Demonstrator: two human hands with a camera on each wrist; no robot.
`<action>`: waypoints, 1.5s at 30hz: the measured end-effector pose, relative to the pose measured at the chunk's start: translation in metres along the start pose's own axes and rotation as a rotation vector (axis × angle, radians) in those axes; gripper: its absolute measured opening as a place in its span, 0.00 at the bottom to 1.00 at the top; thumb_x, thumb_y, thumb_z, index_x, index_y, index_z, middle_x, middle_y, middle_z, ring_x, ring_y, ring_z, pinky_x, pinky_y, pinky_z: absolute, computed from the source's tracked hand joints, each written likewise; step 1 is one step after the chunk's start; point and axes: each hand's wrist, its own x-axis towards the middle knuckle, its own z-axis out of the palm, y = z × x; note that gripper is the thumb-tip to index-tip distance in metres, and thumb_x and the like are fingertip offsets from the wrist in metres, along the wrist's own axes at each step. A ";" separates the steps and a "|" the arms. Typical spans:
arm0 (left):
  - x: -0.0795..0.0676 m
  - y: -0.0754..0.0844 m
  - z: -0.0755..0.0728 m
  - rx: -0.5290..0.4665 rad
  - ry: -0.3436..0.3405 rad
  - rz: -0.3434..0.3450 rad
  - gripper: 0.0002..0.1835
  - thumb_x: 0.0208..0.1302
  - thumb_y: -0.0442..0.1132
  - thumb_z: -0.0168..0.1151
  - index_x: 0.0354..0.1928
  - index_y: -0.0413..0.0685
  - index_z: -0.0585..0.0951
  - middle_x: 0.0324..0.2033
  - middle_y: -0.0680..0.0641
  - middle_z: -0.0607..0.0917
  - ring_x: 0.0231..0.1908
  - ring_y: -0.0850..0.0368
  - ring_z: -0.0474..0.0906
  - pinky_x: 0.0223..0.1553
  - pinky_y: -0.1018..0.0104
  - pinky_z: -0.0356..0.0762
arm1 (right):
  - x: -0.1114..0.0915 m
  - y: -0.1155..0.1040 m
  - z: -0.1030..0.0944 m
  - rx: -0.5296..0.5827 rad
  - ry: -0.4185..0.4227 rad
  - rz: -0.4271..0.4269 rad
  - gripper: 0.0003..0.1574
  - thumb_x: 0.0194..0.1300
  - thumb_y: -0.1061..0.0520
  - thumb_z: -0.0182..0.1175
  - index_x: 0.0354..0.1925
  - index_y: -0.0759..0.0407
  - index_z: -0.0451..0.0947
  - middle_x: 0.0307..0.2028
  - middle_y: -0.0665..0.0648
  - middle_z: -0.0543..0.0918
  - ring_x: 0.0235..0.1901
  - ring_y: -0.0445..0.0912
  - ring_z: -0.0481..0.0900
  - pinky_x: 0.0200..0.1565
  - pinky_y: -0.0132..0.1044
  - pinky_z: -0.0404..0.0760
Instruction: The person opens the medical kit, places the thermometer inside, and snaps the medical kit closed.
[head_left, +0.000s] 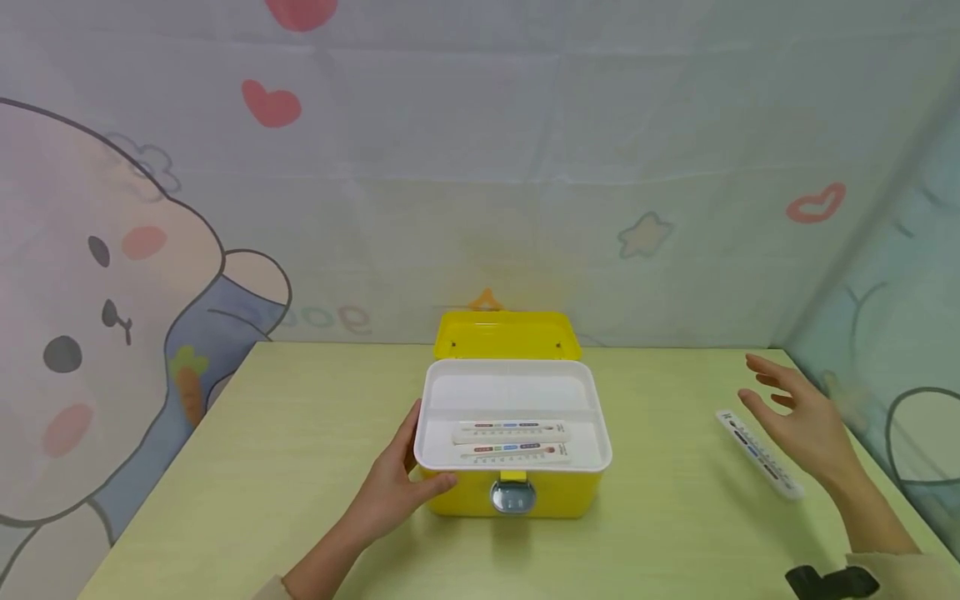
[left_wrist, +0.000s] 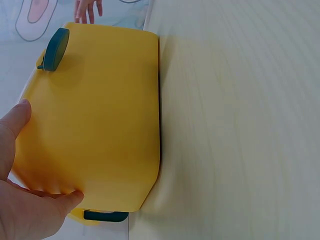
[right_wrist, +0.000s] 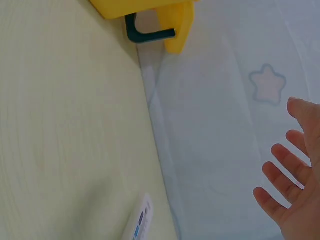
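Yellow box [head_left: 562,497] with white tray [head_left: 510,390], colour-banded white thermometers [head_left: 759,455]

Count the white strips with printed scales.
3: rear strip and front strip in the white tray of the yellow box, third strip on the table near the right hand. Any beneath the tray would be hidden.

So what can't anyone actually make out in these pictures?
The fine print on the two strips, head view: too small to read.
Whether anything lies under the white tray, head view: the tray hides it.
Most of the yellow box, right wrist view: cut off by the top edge.
Part of the loose strip, right wrist view: cut off by the bottom edge.
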 end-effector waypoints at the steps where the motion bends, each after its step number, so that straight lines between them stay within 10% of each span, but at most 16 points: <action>1: 0.000 0.000 0.000 0.000 0.000 0.001 0.55 0.49 0.36 0.71 0.72 0.64 0.45 0.64 0.54 0.66 0.58 0.54 0.69 0.63 0.49 0.60 | 0.000 0.004 0.000 -0.004 -0.003 0.007 0.32 0.64 0.52 0.57 0.65 0.51 0.64 0.59 0.54 0.71 0.48 0.17 0.59 0.43 0.08 0.60; 19: -0.001 0.001 -0.001 -0.006 -0.010 0.008 0.55 0.49 0.37 0.71 0.72 0.63 0.44 0.63 0.53 0.66 0.60 0.54 0.68 0.63 0.49 0.60 | -0.015 0.047 0.010 -0.087 -0.072 0.075 0.34 0.65 0.48 0.56 0.64 0.60 0.63 0.56 0.67 0.72 0.43 0.15 0.58 0.38 0.14 0.66; 28: 0.000 0.000 -0.001 -0.005 -0.011 0.005 0.55 0.49 0.37 0.71 0.72 0.62 0.44 0.63 0.53 0.66 0.60 0.54 0.67 0.63 0.48 0.59 | -0.023 0.062 0.017 -0.175 -0.127 0.106 0.35 0.65 0.48 0.55 0.63 0.67 0.62 0.52 0.72 0.74 0.47 0.66 0.72 0.39 0.57 0.73; 45: 0.000 -0.002 -0.001 -0.002 -0.018 0.009 0.55 0.49 0.38 0.71 0.72 0.63 0.43 0.64 0.54 0.65 0.60 0.54 0.67 0.63 0.47 0.59 | -0.035 0.083 0.021 -0.249 -0.262 0.260 0.37 0.66 0.43 0.51 0.61 0.70 0.63 0.48 0.75 0.75 0.44 0.67 0.75 0.34 0.55 0.74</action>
